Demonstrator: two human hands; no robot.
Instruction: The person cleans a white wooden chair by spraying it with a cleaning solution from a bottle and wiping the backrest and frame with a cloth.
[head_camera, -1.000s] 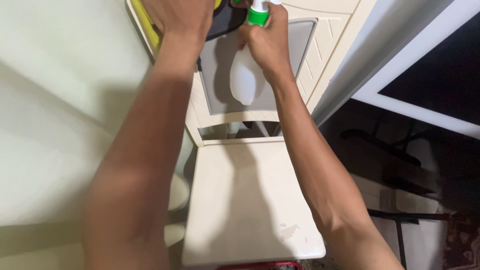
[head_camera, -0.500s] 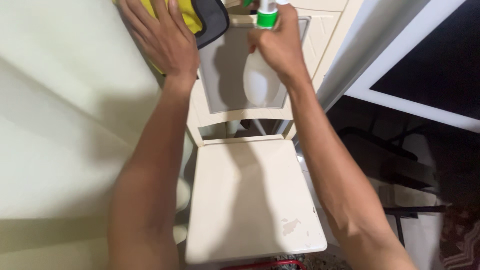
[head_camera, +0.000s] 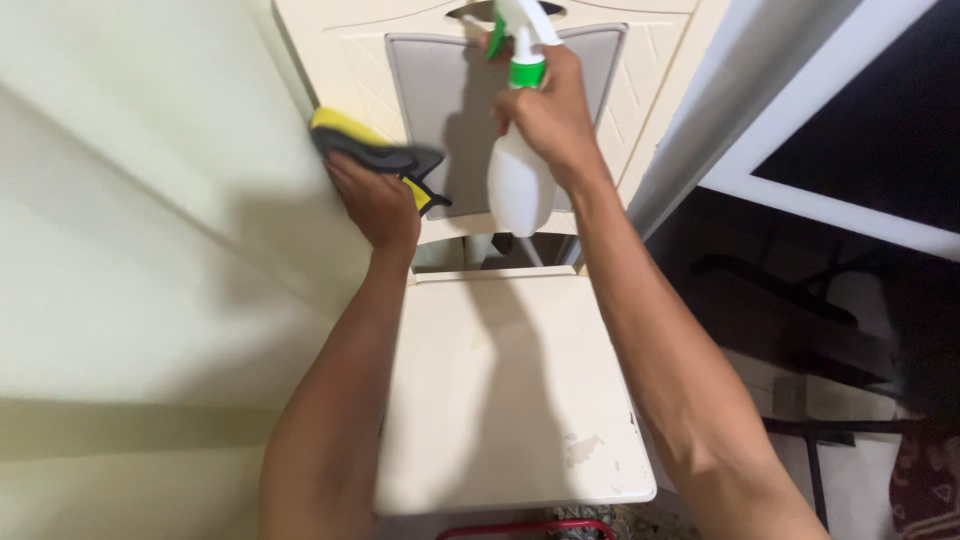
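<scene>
against the chair back (head_camera: 420, 100), left hand (head_camera: 375, 205) grips a yellow cloth (head_camera: 365, 150); right hand (head_camera: 550, 115) clutches a spray bottle (head_camera: 520, 185). overspray could wet the seat (head_camera: 510, 380) below.

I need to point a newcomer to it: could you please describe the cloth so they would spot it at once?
Find the cream chair beside the pale wall. At the left edge of its backrest, the left hand presses a cloth. It is yellow and dark grey, unlike the white spray bottle in the right hand.
</scene>
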